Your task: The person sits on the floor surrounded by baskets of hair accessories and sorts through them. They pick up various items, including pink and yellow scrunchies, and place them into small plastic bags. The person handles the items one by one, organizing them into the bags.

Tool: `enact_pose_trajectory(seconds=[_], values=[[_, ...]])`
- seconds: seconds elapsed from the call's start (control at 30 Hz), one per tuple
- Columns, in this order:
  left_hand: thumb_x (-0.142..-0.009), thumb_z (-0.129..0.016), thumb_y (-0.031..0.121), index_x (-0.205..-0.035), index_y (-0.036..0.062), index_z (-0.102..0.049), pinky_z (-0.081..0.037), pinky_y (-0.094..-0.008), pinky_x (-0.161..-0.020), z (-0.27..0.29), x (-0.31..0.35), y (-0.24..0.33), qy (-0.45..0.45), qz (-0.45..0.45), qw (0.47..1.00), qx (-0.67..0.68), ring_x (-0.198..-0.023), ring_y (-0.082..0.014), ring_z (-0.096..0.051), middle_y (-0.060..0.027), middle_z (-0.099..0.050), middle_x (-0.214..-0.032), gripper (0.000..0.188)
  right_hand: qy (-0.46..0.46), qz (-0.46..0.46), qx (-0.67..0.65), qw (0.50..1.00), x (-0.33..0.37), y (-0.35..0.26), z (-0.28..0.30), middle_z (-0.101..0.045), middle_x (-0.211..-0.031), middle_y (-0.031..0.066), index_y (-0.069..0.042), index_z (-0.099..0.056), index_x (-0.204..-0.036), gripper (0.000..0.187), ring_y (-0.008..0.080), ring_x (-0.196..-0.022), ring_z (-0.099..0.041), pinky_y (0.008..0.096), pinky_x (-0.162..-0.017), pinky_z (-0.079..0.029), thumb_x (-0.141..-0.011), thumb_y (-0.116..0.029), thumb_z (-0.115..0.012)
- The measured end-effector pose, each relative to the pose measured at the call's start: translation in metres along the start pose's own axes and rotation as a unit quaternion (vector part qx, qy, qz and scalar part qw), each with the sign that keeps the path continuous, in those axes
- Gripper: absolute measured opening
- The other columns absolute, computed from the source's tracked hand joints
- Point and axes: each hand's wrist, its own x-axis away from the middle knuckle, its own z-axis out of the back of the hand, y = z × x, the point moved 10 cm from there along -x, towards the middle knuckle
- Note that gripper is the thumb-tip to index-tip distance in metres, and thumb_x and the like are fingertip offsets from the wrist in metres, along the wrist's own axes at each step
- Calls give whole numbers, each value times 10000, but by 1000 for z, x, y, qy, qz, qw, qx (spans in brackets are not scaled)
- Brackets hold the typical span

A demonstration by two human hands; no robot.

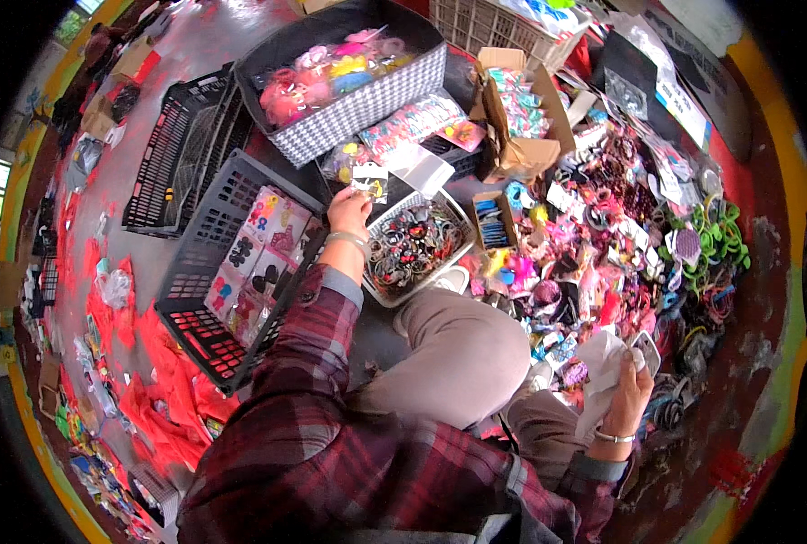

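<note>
My left hand [349, 214] is closed on a small packet [369, 184] with a white header and a dark, yellowish item inside. It is held above the near-left corner of a white basket [410, 298] filled with small dark and coloured hair ties [422, 243]. At the lower right, my right hand [628, 401] is closed around white papers or cards [601, 376]. A whitish flat piece [646, 349] shows beside its fingertips; its kind is unclear. Under and beyond that hand spreads a heap of colourful hair accessories [594, 272].
Left of me, a grey crate [190, 272] holds carded accessories. Beyond stand a black crate [154, 172] and a checked box [358, 104] with bagged, bright items. A cardboard box [549, 109] holds more packets. Red sheeting [163, 381] lies on the floor at left.
</note>
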Motion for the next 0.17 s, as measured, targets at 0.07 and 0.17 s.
enact_pose_trajectory(seconds=[0.07, 0.17], values=[[-828, -563, 3, -1060, 21, -528, -494, -319, -734, 1, -9, 5, 23, -5, 999, 26, -852, -200, -564, -107, -562, -1007, 235, -6, -10, -2, 1000, 0, 1, -2, -613, -856, -8, 4, -619, -1002, 187, 63, -751, -534, 201, -661, -428, -898, -132, -543], [-837, -564, 20, -1098, 23, -520, -497, -337, -777, 2, -19, 15, 46, -29, 998, 27, -897, -217, -569, -113, -559, -1036, 265, -16, -14, -11, 1000, -3, 4, -8, -626, -870, 2, -7, -625, -1004, 193, 65, -777, -548, 204, -683, -438, -887, -151, -571]])
